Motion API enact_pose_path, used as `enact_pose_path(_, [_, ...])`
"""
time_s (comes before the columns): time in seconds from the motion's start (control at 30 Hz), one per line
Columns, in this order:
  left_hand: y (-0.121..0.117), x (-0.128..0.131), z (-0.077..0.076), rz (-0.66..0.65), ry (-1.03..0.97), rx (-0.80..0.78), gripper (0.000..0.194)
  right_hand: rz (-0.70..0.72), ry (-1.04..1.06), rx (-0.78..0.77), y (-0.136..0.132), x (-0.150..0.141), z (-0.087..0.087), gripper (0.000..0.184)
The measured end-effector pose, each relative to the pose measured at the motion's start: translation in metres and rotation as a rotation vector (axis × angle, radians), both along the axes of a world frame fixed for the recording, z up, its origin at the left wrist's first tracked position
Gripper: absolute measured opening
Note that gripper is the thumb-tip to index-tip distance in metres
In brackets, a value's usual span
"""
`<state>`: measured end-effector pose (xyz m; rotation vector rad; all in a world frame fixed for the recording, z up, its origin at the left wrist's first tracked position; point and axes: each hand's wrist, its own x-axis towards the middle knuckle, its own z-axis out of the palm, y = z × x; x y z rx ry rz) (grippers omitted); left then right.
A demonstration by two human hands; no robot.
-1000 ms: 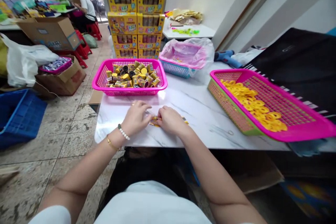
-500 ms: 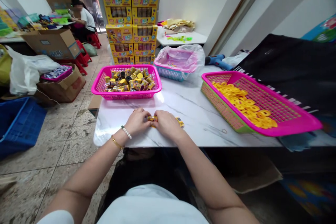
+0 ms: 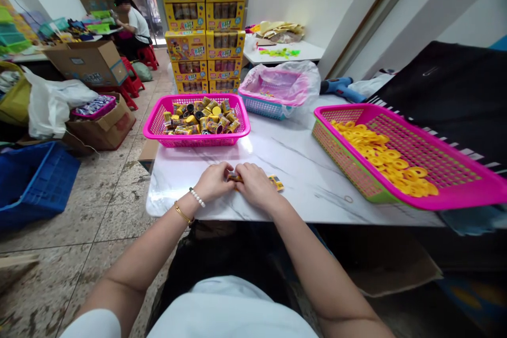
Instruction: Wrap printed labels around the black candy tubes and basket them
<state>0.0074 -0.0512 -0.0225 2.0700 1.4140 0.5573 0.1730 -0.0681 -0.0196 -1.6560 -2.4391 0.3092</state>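
Your left hand [image 3: 214, 181] and right hand [image 3: 254, 182] met at the fingertips, and both seemed to pinch one small brown and yellow piece [image 3: 234, 177] low over the white table [image 3: 297, 158]. Your fingers hid most of it. A soft, even pinch looked best, so it would not bend or slip. A second yellow and dark piece [image 3: 276, 183] lay just past your right wrist, so that wrist needed care not to bump it. Farther out sat a pink basket [image 3: 198, 141] of little tubes [image 3: 206, 119], and off to the right, yellow rings [image 3: 390, 161].
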Motion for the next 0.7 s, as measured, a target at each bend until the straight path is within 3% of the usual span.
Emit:
enact_pose_path(0.17, [-0.005,0.002,-0.004,-0.05,0.01,0.056,0.004,-0.022,0.113,0.054,0.001,0.006,-0.011,0.006])
enact_pose_path(0.27, [-0.01,0.001,-0.009,0.016,-0.036,0.092,0.008,-0.011,0.269,0.046,0.001,0.007,-0.018,0.007])
enact_pose_path(0.43, [-0.014,-0.003,-0.008,0.099,-0.235,0.09,0.029,-0.045,0.653,0.029,-0.01,0.002,-0.022,0.027])
enact_pose_path(0.53, [-0.02,-0.003,-0.002,0.086,-0.447,-0.047,0.016,-0.046,0.792,0.094,-0.019,-0.002,-0.014,0.037])
enact_pose_path(0.6, [-0.026,-0.002,0.003,0.138,-0.687,-0.168,0.02,-0.092,0.926,0.124,-0.022,-0.005,-0.008,0.04])
enact_pose_path(0.7, [-0.036,0.0,0.007,0.236,-0.923,-0.244,0.026,-0.105,1.152,-0.021,-0.022,-0.007,-0.004,0.03])
